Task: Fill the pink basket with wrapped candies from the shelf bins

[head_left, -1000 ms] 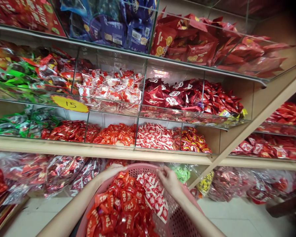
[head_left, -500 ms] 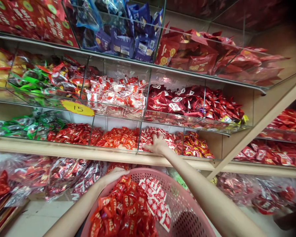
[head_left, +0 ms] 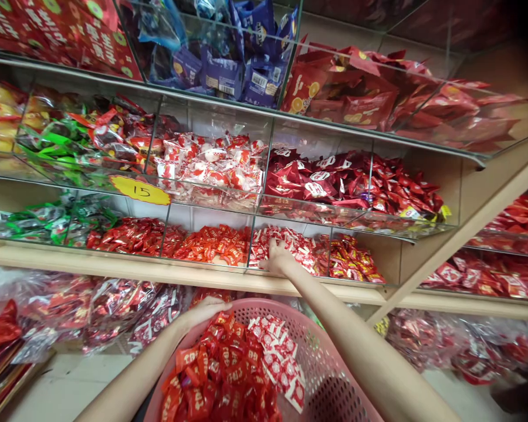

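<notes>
on the bottom shelf (head_left: pixel 136 265), just right of a glass divider (head_left: pixel 251 243), the right hand (head_left: pixel 279 258) reaches into the loose red-and-white sweets (head_left: pixel 303 249). its fingertips are partly hidden among them, so i cannot tell whether the grip is closed on any. compared with a second ago, this hand is out at the shelf instead of at the basket's far side, so the work now sits with the loose sweets.

nearer, the left hand (head_left: pixel 209 310) has its grip clamped on the far left rim of the pink basket (head_left: pixel 330 340). inside, red-orange sweets (head_left: pixel 229 375) heap at left, with a smaller red-and-white pile (head_left: pixel 279 357) to their right; the red-orange wrappers' white lettering is too small to read.

above and left, a yellow tag (head_left: pixel 139 189) reads "15". farther up, the maroon packs (head_left: pixel 315 179) carry white logos i cannot read, the blue packs (head_left: pixel 222 73) show barcodes, and the large red packs (head_left: pixel 101 44) bear white chinese characters.
</notes>
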Motion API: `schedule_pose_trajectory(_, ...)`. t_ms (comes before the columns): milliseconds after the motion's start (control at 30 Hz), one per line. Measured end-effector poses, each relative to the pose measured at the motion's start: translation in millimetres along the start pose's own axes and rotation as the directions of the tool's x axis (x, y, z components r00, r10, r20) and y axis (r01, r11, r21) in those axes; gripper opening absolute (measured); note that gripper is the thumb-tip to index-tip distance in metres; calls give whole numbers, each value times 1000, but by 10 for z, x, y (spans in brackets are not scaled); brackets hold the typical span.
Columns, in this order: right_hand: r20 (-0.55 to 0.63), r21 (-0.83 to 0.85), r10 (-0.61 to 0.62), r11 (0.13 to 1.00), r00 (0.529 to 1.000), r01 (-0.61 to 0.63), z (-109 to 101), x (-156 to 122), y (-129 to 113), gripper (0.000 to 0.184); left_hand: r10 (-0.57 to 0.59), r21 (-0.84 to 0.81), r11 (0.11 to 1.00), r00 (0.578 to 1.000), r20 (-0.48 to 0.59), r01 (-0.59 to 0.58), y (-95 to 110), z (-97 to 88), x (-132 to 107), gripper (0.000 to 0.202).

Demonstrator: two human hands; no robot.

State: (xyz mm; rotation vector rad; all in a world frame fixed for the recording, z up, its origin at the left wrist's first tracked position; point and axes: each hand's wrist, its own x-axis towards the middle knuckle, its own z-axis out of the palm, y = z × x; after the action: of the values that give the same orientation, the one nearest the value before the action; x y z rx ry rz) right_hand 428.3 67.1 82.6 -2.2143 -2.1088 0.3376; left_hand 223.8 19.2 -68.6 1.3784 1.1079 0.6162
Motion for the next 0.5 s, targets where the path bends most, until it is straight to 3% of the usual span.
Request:
schedule_pose_trajectory(267,24,42,7,999,1000,-8,-38,9,-62,88,16,14,1000,1000,-11,-16,-63,-10,38,42)
schedule_pose_trajectory(500,-85,265,-70,960,994,91,-62,17,123,59,18,2,1000,1000,-8,-18,-55,-16,18,40)
